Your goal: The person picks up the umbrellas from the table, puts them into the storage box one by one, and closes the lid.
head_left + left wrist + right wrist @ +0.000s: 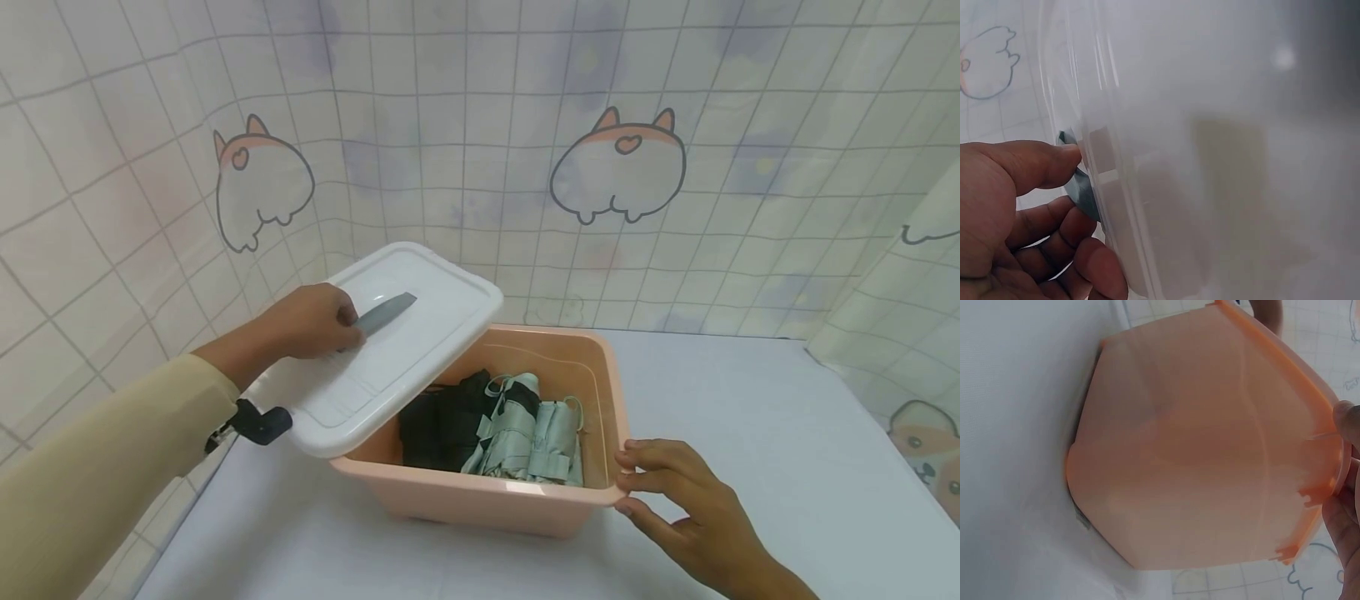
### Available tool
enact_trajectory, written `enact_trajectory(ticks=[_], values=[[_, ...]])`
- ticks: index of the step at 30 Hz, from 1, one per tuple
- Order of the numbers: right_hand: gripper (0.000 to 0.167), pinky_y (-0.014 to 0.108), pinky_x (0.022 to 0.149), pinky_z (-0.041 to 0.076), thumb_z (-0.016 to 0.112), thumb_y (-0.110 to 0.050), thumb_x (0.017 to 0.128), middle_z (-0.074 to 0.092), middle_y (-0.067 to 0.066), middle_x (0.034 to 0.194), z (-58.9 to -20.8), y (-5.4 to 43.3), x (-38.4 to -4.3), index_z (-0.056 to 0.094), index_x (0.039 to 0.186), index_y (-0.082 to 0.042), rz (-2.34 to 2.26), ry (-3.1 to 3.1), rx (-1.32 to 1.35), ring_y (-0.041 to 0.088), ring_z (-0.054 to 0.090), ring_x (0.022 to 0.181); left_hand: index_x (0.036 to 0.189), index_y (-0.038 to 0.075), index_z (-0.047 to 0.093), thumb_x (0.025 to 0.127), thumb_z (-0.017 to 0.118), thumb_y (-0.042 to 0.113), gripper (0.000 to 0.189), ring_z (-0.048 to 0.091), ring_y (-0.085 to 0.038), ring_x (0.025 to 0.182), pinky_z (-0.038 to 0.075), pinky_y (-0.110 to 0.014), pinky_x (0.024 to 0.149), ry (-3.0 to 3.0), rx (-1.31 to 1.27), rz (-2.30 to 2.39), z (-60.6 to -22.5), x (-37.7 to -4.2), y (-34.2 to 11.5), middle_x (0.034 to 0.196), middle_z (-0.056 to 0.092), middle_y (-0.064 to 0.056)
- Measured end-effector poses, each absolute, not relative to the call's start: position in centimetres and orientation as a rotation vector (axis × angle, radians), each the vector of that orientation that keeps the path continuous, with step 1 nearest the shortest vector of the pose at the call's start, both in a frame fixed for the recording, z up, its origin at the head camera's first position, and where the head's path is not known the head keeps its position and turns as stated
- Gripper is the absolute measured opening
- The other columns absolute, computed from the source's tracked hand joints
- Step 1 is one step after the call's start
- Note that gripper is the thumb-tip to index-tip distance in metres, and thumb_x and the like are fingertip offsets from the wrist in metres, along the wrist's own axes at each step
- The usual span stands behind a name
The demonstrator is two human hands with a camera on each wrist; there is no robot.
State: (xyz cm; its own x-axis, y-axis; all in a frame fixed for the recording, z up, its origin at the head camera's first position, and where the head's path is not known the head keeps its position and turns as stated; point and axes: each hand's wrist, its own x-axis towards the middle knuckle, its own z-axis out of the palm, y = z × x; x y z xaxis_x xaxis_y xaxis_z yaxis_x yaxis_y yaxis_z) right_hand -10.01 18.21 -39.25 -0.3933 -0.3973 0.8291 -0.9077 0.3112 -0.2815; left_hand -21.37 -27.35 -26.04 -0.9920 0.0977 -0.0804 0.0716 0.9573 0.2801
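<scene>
My left hand [322, 321] pinches the grey handle [387, 312] on a white plastic lid [442, 292]. In the left wrist view, thumb and fingers close about this handle at the lid's edge. The lid slants over the left part of a peach plastic storage bin [480, 508], leaving its right part uncovered. My right hand [690, 500] grips the bin's front right rim corner, also seen in the right wrist view. Inside lie pale green fabric bundles [517, 429] with cord loops, like folded umbrellas, beside black fabric [446, 421]. The lid hides the bin's left end.
The bin stands on a white-covered table [720, 392]. Behind and to the left hangs a checked curtain [495, 167] with cartoon animal drawings. A black strap device [258, 422] sits on the left wrist, close to the lid.
</scene>
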Motion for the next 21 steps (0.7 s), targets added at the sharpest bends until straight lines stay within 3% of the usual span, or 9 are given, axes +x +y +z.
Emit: enact_trajectory(ticks=[21], values=[[0.029,0.02,0.103,0.044,0.07,-0.032,0.099,0.069,0.016,0.111,-38.8,17.8,-10.1,0.074,0.094,-0.004,1.047,-1.864,1.198,0.02,0.06,0.12,0.117,-0.004,0.071,0.092,0.073,0.02,0.035,0.067,-0.029,0.081,0.06,-0.043,0.072,2.989,0.203,0.364,-26.5,-21.4,-25.0,0.103,0.07,-0.017]])
